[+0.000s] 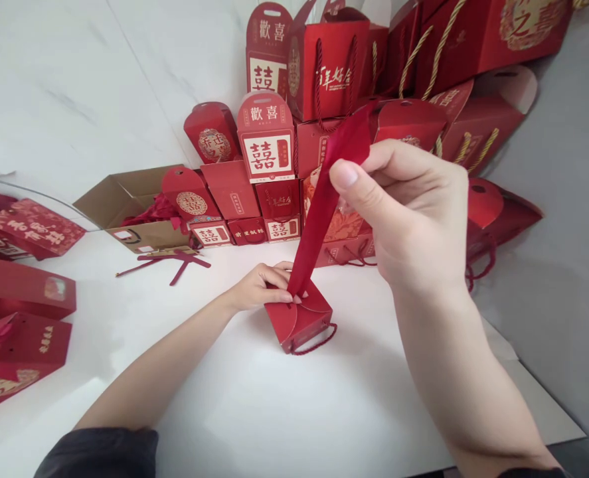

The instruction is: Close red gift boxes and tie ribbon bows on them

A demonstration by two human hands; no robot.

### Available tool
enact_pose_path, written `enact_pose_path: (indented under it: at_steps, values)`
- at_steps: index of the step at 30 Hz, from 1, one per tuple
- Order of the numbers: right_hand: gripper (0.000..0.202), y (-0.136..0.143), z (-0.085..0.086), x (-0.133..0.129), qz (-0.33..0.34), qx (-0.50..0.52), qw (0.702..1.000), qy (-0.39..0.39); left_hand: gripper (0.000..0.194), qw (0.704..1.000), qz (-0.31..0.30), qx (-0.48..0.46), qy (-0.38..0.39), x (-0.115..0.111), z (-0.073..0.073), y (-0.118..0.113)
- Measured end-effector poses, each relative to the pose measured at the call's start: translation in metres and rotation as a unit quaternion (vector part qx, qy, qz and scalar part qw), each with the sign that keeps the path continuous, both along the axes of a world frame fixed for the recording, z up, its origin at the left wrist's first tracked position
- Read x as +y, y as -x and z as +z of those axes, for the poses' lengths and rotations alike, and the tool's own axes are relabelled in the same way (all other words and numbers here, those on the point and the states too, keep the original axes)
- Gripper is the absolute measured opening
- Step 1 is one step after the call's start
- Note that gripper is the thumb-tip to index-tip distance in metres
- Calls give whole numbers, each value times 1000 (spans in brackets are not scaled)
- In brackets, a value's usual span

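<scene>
A small red gift box (307,320) lies on the white table, with curved closing flaps on top and a twisted cord handle on its near right side. My left hand (261,287) rests over the far left part of the box, thumb and fingertips closed against its top where the ribbon comes up. The red ribbon (315,229) runs from there up to my right hand (414,206). Raised high and close to the camera, that hand pinches the ribbon between thumb and fingers, and a loose end sticks up beyond the grip. What the ribbon passes through at the box top is hidden.
Red gift boxes (268,156) are stacked several high along the back wall and to the right. An open cardboard carton (139,236) holds red ribbon. Before it lie dark red strips (177,260). More red boxes (28,348) stand at the left.
</scene>
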State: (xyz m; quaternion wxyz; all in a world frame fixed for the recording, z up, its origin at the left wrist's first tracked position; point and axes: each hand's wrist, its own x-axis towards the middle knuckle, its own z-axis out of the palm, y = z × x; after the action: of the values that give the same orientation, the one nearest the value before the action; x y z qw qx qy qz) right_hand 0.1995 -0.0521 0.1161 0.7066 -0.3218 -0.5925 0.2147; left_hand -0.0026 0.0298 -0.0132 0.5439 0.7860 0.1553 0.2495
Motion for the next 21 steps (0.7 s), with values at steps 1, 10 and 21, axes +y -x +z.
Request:
enact_pose_path:
  at_steps: [1,10,21]
  values:
    - [17,1,0,1,8,3,1000,-11,16,1000,-2,-1,-3,0,0,0]
    - [16,2,-2,-3,11,-30,999,-21,11,999,-7,9,-36,-7,11,-5]
    - [31,27,5,38,14,-101,994,48,13,999,14,13,-39,-10,8,-8]
